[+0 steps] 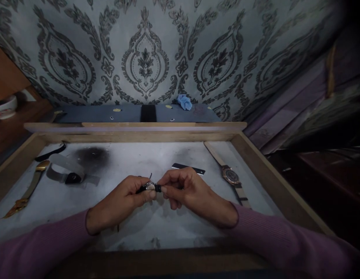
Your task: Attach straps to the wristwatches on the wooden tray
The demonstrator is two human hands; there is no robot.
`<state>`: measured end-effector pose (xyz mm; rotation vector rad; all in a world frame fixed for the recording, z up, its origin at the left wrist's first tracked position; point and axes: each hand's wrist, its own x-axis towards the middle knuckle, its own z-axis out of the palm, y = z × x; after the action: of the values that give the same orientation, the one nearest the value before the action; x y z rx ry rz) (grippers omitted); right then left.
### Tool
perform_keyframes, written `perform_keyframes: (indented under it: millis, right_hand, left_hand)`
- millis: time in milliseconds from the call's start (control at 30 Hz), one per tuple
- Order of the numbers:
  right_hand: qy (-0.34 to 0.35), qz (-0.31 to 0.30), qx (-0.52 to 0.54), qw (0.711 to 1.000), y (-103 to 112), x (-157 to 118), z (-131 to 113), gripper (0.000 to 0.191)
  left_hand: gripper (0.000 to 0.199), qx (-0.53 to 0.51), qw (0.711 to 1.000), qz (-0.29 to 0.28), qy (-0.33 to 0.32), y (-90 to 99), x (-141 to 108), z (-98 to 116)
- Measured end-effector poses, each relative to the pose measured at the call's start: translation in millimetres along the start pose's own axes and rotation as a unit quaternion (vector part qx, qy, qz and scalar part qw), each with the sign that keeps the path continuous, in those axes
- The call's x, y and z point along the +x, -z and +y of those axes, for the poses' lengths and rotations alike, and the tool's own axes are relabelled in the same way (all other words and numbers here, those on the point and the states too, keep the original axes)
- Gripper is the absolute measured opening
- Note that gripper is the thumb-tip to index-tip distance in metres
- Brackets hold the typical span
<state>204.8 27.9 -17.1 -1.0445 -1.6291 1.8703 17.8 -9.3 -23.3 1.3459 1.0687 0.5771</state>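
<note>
Holding the small watch over the wooden-framed tray, you pinch its case in your left hand and its black strap in your right hand, the hands close together

Beyond your right hand, a black strip is lying on the wood-edged desk; to that hand's right, a round-faced watch is stretching out. Left of your left hand, a gold-ended strap, a dark-cased wristband and a black strap are resting. Past both hands, something blue and crumpled is sitting before patterned wallpaper.
</note>
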Motion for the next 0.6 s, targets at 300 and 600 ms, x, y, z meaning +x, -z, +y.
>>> perform_keyframes:
  millis: [300,600]
  right_hand:
    - [-0.016,0.017,0.056,0.998,-2.4,2.2,5.4,0.007]
    - [0.0,0.018,0.047,0.999,-1.5,-0.5,-1.2,0.006]
  left_hand:
    - [0.02,-0.004,1.0,0.022,-0.014,-3.0,0.5,3.9]
    - [0.024,-0.082,0.996,0.041,0.009,-9.4,0.4,3.5]
